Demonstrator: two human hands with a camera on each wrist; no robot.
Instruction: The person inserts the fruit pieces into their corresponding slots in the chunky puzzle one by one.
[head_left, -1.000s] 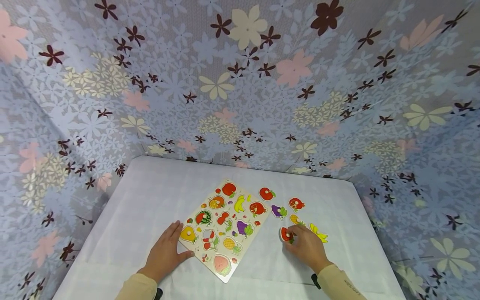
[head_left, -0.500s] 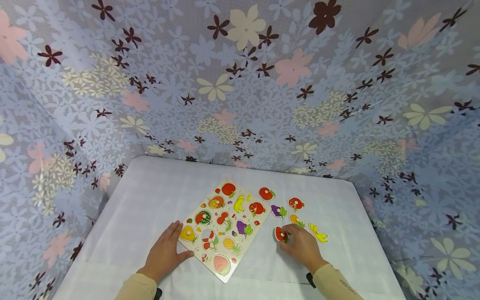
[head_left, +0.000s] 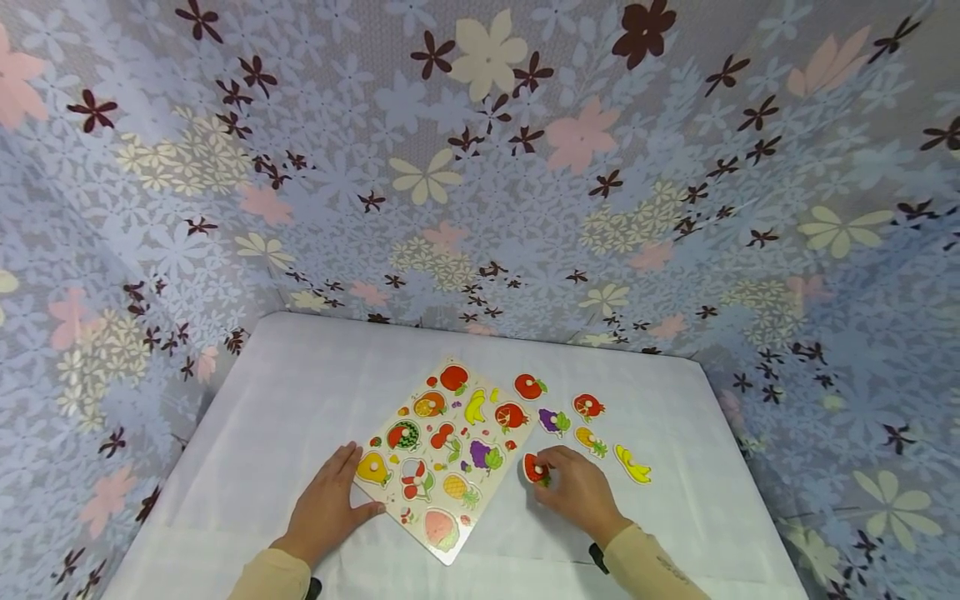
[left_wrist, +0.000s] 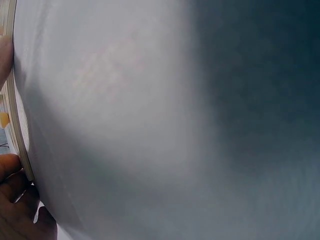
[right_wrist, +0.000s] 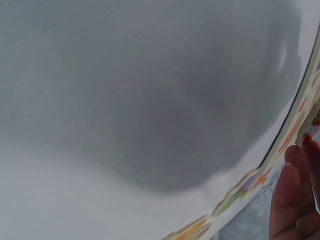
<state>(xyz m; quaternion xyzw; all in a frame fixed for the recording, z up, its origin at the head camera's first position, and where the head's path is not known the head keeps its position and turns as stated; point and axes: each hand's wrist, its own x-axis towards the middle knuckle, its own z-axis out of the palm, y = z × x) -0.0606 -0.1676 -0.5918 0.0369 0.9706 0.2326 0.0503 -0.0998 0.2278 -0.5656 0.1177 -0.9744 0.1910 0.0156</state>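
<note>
A fruit puzzle board (head_left: 480, 492) lies slanted on the white table. At its left corner rests my left hand (head_left: 322, 504), fingers along one edge and thumb on the other. In the left wrist view, fingers (left_wrist: 20, 200) touch the board's edge (left_wrist: 19, 130). My right hand (head_left: 581, 492) pinches a red strawberry puzzle piece (head_left: 534, 468), with green at its lower end, just right of the board. In the right wrist view the fingertips (right_wrist: 296, 162) grip the piece (right_wrist: 309, 125), mostly cut off by the frame. A pear piece (head_left: 372, 468) and a watermelon piece (head_left: 403, 435) sit in the board.
Loose on the table to the right lie an apple piece (head_left: 529, 386), a grape piece (head_left: 553, 421), a pomegranate piece (head_left: 588, 406), a pineapple piece (head_left: 591, 442) and a banana piece (head_left: 632, 463). A floral cloth (head_left: 480, 208) hangs behind the table.
My right hand has moved left with the strawberry piece, nearer the board, uncovering the pineapple piece. My left hand and the board stay in place.
</note>
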